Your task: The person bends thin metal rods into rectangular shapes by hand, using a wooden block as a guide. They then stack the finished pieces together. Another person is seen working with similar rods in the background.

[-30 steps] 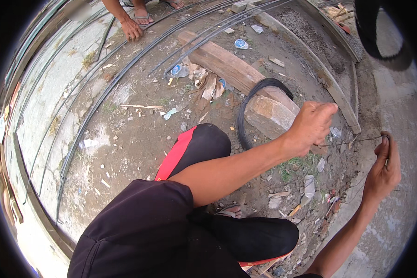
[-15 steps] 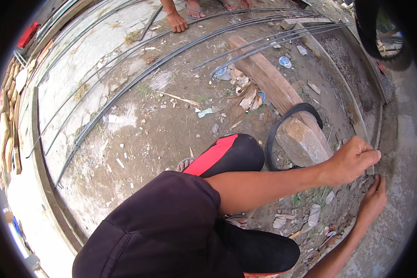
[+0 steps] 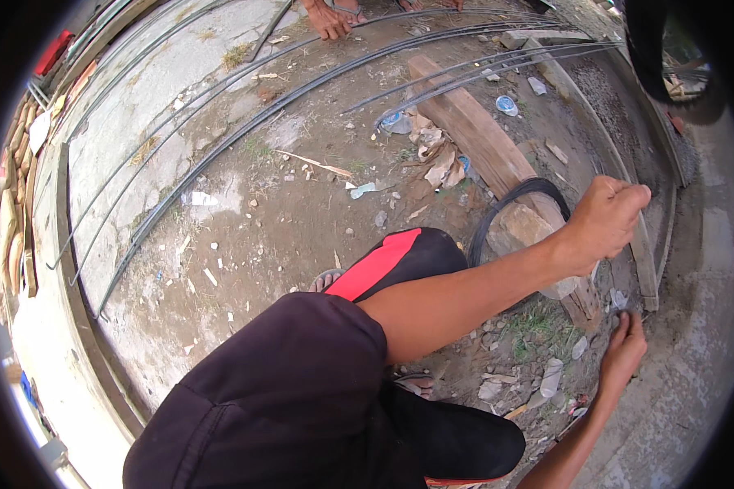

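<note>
Vs half a sec ago, the L hand (image 3: 603, 224) is up and farther from the R hand (image 3: 624, 350); they were nearly touching, now there's a clear gap. Coil of thin blk wire (image 3: 538, 187) is looped over the rough wooden beam (image 3: 473, 122), w/ a chunky, flat-faced stone (image 3: 515, 223) by it. Long grey ridged-looking rods (image 3: 261, 119) curve across the dirt. L arm's stretched out, grip clenched in a fist, contents hidden. R forearm angles up from below, fingertips bunched; can't tell if that grip's pinching smth, tbh.
</note>
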Motion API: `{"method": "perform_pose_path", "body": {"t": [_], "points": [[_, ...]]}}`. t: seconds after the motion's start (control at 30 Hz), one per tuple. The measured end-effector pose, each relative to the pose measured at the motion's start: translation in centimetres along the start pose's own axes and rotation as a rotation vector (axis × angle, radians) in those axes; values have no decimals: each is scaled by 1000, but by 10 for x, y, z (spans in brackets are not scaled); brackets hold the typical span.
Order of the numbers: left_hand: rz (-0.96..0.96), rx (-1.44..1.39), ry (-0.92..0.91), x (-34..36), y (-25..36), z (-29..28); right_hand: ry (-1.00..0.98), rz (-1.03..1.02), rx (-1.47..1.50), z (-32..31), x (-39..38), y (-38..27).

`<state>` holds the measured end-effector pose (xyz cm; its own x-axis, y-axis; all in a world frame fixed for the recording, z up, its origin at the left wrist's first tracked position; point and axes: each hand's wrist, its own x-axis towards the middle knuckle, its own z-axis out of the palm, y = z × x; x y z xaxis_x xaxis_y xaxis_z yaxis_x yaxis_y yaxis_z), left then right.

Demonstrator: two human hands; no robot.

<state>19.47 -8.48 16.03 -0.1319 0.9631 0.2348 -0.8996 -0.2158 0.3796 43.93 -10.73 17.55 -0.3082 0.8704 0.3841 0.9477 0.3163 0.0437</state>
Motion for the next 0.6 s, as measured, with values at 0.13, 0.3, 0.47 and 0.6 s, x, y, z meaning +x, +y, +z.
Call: {"method": "perform_pose_path", "body": {"t": [0.13, 0.3, 0.47, 0.6], "points": [[57, -54, 229, 31, 31, -45, -406, -164, 437, -6, -84, -100], [-1, -147, 363, 31, 39, -57, -80, -44, 440, -61, -52, -90], [44, -226, 303, 35, 44, -60, -332, 131, 672, -4, -76, -83], [69, -180, 526, 41, 25, -55, -67, 101, 585, -3, -66, -84]]}}
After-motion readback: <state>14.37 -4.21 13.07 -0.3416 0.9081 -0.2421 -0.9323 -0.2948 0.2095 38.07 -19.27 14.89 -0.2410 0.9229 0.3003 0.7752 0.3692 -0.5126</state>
